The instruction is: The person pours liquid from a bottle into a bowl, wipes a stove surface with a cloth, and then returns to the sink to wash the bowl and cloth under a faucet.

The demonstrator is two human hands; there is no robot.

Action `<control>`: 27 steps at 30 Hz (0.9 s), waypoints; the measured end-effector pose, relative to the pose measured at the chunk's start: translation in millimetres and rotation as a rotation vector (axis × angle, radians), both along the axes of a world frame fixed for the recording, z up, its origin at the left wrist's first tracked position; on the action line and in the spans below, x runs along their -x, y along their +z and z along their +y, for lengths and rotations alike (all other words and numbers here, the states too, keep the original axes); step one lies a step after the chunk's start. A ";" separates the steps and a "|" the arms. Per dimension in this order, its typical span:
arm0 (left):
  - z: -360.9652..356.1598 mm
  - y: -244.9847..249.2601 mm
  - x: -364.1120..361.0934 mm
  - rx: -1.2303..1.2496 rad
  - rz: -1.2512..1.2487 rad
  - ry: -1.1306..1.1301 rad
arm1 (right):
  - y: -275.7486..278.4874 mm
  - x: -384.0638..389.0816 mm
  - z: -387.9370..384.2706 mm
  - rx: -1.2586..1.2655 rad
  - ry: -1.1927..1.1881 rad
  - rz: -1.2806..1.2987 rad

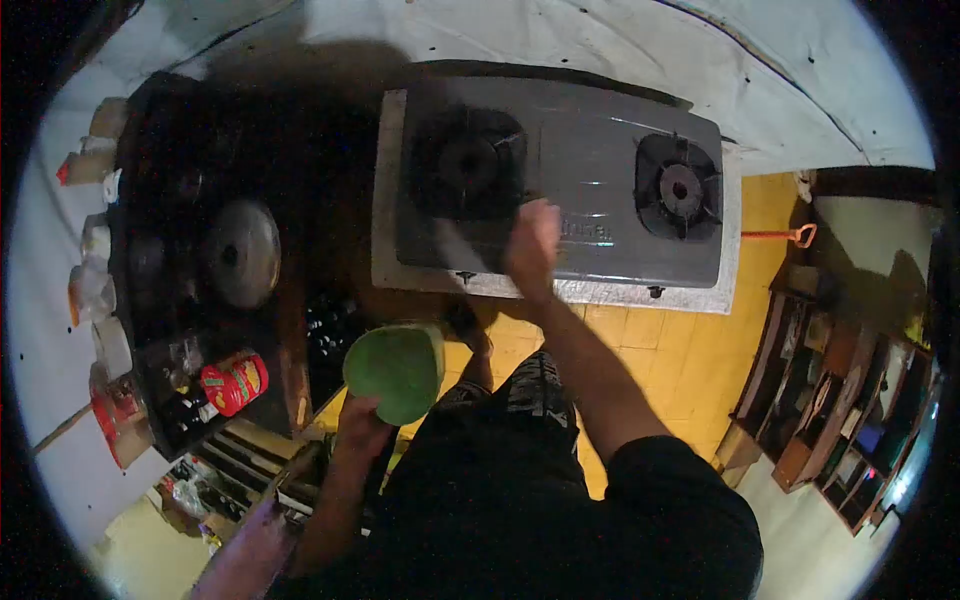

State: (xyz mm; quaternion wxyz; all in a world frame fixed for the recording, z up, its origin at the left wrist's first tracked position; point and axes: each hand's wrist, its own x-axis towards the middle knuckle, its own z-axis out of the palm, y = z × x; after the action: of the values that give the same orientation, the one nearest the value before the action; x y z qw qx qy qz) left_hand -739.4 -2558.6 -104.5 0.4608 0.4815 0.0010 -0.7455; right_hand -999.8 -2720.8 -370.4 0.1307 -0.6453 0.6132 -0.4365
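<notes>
Just left of centre, in the lower half of the frame, a green container (393, 372) sits in the left hand (362, 425), which grips it by its near edge with the thumb on the rim; the other fingers are hidden. The right hand (532, 245) is up and to the right of it, well apart, over the front part of a grey two-burner stove (590, 120) near the middle of the frame. Its fingers look curled, but they are blurred, and I cannot tell whether they grip anything or touch the metal. The left burner (470, 160) is up and left of this hand; the right burner (680, 190) lies farther off, toward the upper right. Below the stove's front edge, yellow floor tiles (620, 340) show. At the left of the frame, a dark table (230, 130) bears a round metal lid (243, 250) and, nearer its lower edge, a red container (235, 384) lying tilted. At the right, an orange handle (775, 236) stands out beside the stove, above a wooden shelf (800, 455).
</notes>
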 end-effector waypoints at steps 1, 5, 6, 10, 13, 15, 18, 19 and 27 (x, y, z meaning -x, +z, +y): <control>7.1 -4.5 -10.1 0.002 0.010 -0.014 | 5.8 -30.0 11.5 -0.139 0.120 0.251; 35.6 -13.0 -37.8 -0.032 0.004 0.075 | 47.9 -66.1 38.7 -0.282 0.347 0.585; 38.4 -12.9 -43.5 0.009 -0.014 0.075 | 52.1 -41.5 39.8 -0.167 0.409 0.721; 43.9 -5.3 -60.0 -0.017 0.015 0.099 | 18.4 81.2 35.0 -0.324 -0.108 0.739; 58.4 -14.5 -68.9 -0.021 0.161 0.181 | 41.0 97.6 38.7 -0.492 -0.573 0.670; 59.8 -10.7 -70.4 -0.005 0.094 0.154 | 32.3 64.6 34.9 -0.573 -0.600 0.590; 63.9 -8.7 -73.6 -0.014 0.084 0.160 | 15.6 -20.6 32.2 -0.348 -0.350 0.620; 67.8 -10.2 -77.1 -0.016 0.083 0.158 | 19.5 -68.5 31.8 -0.482 -0.211 0.668; 68.8 -1.3 -80.9 -0.034 -0.018 0.154 | 53.6 -140.6 19.9 -0.077 0.551 0.349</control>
State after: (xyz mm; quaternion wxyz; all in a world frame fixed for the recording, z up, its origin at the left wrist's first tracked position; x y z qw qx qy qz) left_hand -658.5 -2489.8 -105.8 0.5085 0.4942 0.0466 -0.7036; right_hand -859.2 -2700.9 -316.8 0.1610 -0.8466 0.4446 -0.2442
